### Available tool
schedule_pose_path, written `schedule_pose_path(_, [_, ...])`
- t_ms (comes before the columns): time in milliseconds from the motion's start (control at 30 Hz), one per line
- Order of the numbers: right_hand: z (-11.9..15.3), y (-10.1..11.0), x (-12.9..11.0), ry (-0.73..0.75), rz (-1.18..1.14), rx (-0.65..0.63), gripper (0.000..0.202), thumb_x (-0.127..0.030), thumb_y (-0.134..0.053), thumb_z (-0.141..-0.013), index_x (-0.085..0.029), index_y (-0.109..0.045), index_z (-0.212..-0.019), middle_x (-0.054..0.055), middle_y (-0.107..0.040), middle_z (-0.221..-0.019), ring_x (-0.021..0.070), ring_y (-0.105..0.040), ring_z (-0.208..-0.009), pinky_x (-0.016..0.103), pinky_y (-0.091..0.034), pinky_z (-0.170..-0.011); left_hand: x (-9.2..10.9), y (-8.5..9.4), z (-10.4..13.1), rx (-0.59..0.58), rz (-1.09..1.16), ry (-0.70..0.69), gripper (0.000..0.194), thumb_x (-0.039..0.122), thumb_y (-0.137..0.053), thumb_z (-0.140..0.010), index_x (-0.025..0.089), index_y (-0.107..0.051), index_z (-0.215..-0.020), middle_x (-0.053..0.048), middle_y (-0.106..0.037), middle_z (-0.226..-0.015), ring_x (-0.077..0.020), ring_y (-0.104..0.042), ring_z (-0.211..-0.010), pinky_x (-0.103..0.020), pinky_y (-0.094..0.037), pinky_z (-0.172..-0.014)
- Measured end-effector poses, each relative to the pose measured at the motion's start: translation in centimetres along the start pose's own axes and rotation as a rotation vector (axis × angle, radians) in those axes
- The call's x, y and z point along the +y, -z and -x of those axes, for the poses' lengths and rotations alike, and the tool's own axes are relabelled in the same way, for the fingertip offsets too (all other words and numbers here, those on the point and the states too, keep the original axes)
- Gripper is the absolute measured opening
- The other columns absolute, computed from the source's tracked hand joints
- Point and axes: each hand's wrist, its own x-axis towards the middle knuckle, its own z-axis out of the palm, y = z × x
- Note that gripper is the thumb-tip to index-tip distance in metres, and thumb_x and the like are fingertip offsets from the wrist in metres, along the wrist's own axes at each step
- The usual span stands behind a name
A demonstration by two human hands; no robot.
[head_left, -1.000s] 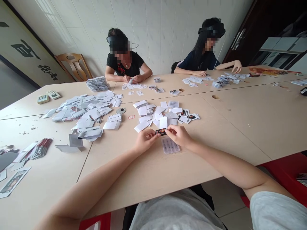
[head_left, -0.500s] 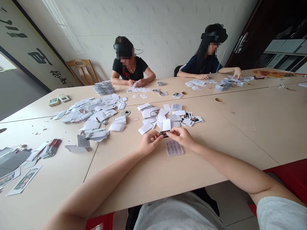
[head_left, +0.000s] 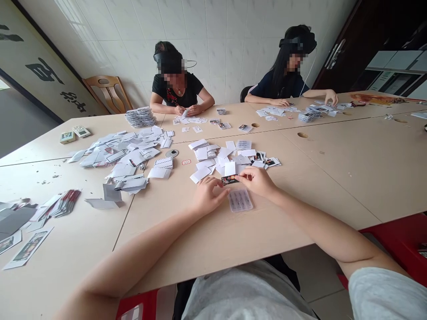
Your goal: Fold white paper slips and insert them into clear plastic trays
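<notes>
My right hand (head_left: 258,181) pinches a folded card (head_left: 229,179) near its right edge. The card's lower part is black with a colourful print, and its white flap stands up behind. My left hand (head_left: 209,195) is at the card's left side, thumb and fingers apart; its fingertips lie close to the card's left corner, and I cannot tell if they touch it. Just below both hands, a clear plastic case (head_left: 240,201) lies flat on the table with small dark slim pieces in its compartments.
Beyond my hands spread loose white cards (head_left: 203,153) and another clear case (head_left: 243,145). A larger card heap (head_left: 123,149) lies left, with printed cards (head_left: 28,249) at the far left. Two people (head_left: 176,84) sit opposite, handling cards. Remote controls (head_left: 81,131) rest on the table (head_left: 333,178).
My left thumb has come off the card and moved down, and the fingers have opened. The right hand still holds the card, its printed front now showing more. The view has shifted slightly.
</notes>
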Motion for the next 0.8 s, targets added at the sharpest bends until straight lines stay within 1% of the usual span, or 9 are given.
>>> schedule_pose_path(67, [0.0, 0.0, 0.2, -0.013, -0.008, 0.015, 0.029, -0.04, -0.058, -0.08, -0.018, -0.06, -0.062, 0.001, -0.055, -0.061, 0.0113, -0.043, -0.052, 0.026, -0.035, -0.053, 0.2, 0.0, 0.2, -0.016, -0.026, -0.038, 0.035, 0.049, -0.057, -0.078, 0.02, -0.055, -0.098, -0.007, -0.059, -0.1, -0.0235, -0.05, -0.099, -0.04, -0.038, -0.09])
schedule_pose_path(133, [-0.2, 0.1, 0.4, -0.046, -0.024, 0.033, 0.031, -0.042, -0.056, -0.081, -0.018, -0.059, -0.062, 0.001, -0.056, -0.062, 0.012, -0.045, -0.053, 0.026, -0.036, -0.054, 0.3, 0.0, 0.4, -0.034, -0.043, -0.054, 0.051, 0.054, -0.06, -0.074, 0.021, -0.05, -0.112, -0.009, -0.054, -0.112, -0.0263, -0.045, -0.108, -0.043, -0.035, -0.093])
schedule_pose_path(200, [-0.4, 0.3, 0.7, -0.091, -0.044, 0.065, 0.032, -0.044, -0.056, -0.08, -0.018, -0.059, -0.063, 0.002, -0.058, -0.065, 0.0129, -0.046, -0.055, 0.027, -0.037, -0.055, 0.3, 0.0, 0.5, -0.077, -0.058, -0.059, 0.066, 0.06, -0.062, -0.068, 0.022, -0.046, -0.119, -0.01, -0.051, -0.117, -0.0287, -0.042, -0.11, -0.046, -0.033, -0.095])
schedule_pose_path(300, [-0.7, 0.9, 0.9, -0.151, -0.091, 0.114, 0.034, -0.048, -0.058, -0.077, -0.017, -0.059, -0.063, 0.004, -0.06, -0.068, 0.0139, -0.048, -0.058, 0.028, -0.038, -0.058, 0.3, -0.1, 0.5, -0.21, -0.082, -0.108, 0.072, 0.066, -0.064, -0.061, 0.024, -0.05, -0.118, -0.011, -0.05, -0.116, -0.0306, -0.042, -0.109, -0.049, -0.03, -0.095])
schedule_pose_path(400, [-0.9, 1.7, 0.6, -0.237, -0.214, 0.091, 0.035, -0.051, -0.059, -0.074, -0.017, -0.059, -0.065, 0.003, -0.059, -0.065, 0.0133, -0.047, -0.057, 0.027, -0.036, -0.056, 0.2, -0.2, 0.4, -0.278, -0.101, -0.149, 0.066, 0.064, -0.064, -0.063, 0.023, -0.053, -0.114, -0.01, -0.05, -0.115, -0.0301, -0.042, -0.106, -0.049, -0.03, -0.093])
schedule_pose_path(500, [-0.6, 2.1, -0.2, -0.398, -0.442, 0.009, 0.036, -0.052, -0.063, -0.07, -0.017, -0.059, -0.072, -0.001, -0.052, -0.053, 0.0103, -0.042, -0.048, 0.024, -0.03, -0.047, -0.1, -0.3, 0.4, -0.236, -0.096, -0.114, 0.059, 0.055, -0.064, -0.067, 0.022, -0.05, -0.115, -0.01, -0.051, -0.112, -0.0291, -0.042, -0.105, -0.047, -0.033, -0.09])
schedule_pose_path(567, [-0.3, 1.7, -0.7, -0.476, -0.596, -0.042, 0.036, -0.052, -0.066, -0.067, -0.017, -0.059, -0.074, -0.003, -0.049, -0.048, 0.0089, -0.04, -0.043, 0.023, -0.03, -0.044, -0.3, -0.5, 0.3, -0.192, -0.079, -0.081, 0.057, 0.046, -0.066, -0.068, 0.023, -0.047, -0.117, -0.009, -0.051, -0.112, -0.0283, -0.043, -0.105, -0.045, -0.034, -0.089])
schedule_pose_path(667, [0.4, 0.4, -1.0, -0.516, -0.717, -0.12, 0.034, -0.048, -0.066, -0.067, -0.016, -0.06, -0.074, -0.004, -0.049, -0.047, 0.0083, -0.042, -0.043, 0.022, -0.032, -0.043, -0.5, -0.6, 0.3, -0.148, -0.053, -0.047, 0.058, 0.036, -0.065, -0.069, 0.023, -0.042, -0.12, -0.008, -0.052, -0.112, -0.0275, -0.044, -0.106, -0.044, -0.035, -0.089])
schedule_pose_path(800, [1.1, -1.3, -0.7, -0.523, -0.732, -0.196, 0.032, -0.047, -0.066, -0.069, -0.015, -0.061, -0.075, -0.004, -0.05, -0.048, 0.008, -0.044, -0.044, 0.021, -0.034, -0.043, -0.6, -0.7, 0.4, -0.122, -0.035, -0.019, 0.057, 0.03, -0.063, -0.069, 0.024, -0.039, -0.121, -0.007, -0.053, -0.111, -0.0273, -0.045, -0.106, -0.044, -0.034, -0.09])
